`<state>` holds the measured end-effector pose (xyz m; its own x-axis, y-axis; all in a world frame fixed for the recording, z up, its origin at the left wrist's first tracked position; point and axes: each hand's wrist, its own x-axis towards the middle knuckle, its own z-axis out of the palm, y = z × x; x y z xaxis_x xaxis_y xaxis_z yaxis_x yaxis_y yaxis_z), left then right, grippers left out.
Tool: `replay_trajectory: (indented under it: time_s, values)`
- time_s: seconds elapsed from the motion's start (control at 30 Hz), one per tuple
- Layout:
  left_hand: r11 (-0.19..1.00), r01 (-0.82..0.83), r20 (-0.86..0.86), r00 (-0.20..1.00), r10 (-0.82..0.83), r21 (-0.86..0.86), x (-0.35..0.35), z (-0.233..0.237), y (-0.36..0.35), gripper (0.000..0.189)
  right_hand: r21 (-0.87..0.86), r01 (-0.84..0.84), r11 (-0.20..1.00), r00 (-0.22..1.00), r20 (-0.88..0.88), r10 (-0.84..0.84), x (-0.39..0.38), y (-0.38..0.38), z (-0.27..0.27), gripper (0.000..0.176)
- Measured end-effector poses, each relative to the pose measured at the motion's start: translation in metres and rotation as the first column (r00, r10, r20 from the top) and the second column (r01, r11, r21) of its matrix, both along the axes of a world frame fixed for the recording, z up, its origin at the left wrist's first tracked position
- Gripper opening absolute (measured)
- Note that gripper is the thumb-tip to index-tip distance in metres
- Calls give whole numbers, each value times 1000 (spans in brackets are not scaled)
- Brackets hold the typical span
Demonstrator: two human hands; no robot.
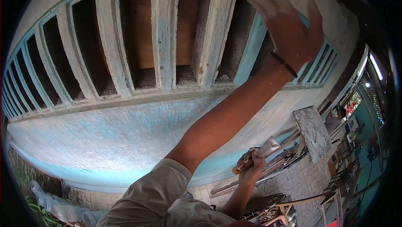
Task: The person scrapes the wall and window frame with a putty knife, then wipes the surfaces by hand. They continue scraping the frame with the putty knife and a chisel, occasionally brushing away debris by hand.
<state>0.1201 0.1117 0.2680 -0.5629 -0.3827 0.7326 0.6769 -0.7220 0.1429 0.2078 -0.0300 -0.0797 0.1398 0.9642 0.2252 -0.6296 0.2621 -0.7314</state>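
Note:
My left hand [293, 30] is raised at the upper right, its back toward me and its fingers stretched out, blurred by motion. It overlaps the top of the concrete window bars [163, 34], whose blue and cream paint is worn and flaking. A dark band circles that wrist. Lower down, my right hand [251, 166] is wrapped around the handle of a scraper [269, 146] with a broad, whitish-smeared blade. The wooden handle's end shows below the fist, and the blade points up and right, away from the bars.
Below the bars runs a ledge above a scraped, pale blue wall [125, 134]. Clear plastic containers [67, 210] stand at lower left. A marbled board [312, 132], long wooden pieces [284, 151] and clutter lie over the tiled floor at right. Another person [333, 121] is farther back.

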Motion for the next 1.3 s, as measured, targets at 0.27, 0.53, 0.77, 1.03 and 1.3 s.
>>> replay_trajectory:
  time_s: [0.27,0.53,0.77,1.03,1.3]
  values:
    - [600,541,-351,497,-793,-589,-47,-60,-13,58,14,18,1000,999,-36,-17,9,5,-12,14]
    - [975,221,73,973,-219,-12,-96,-42,-26,77,-4,-21,1000,1000,-6,21,-1,10,-10,14]
    - [918,-168,-115,984,135,-359,-101,-39,-32,73,5,-66,998,998,-4,66,-8,12,-8,11]
    - [957,-34,-509,852,-123,-288,-171,-70,-75,51,-61,-80,995,995,53,83,-18,25,-7,15]
    - [505,-768,-844,520,130,-395,-147,-118,-104,73,-24,-110,994,994,19,111,-16,16,-4,13]
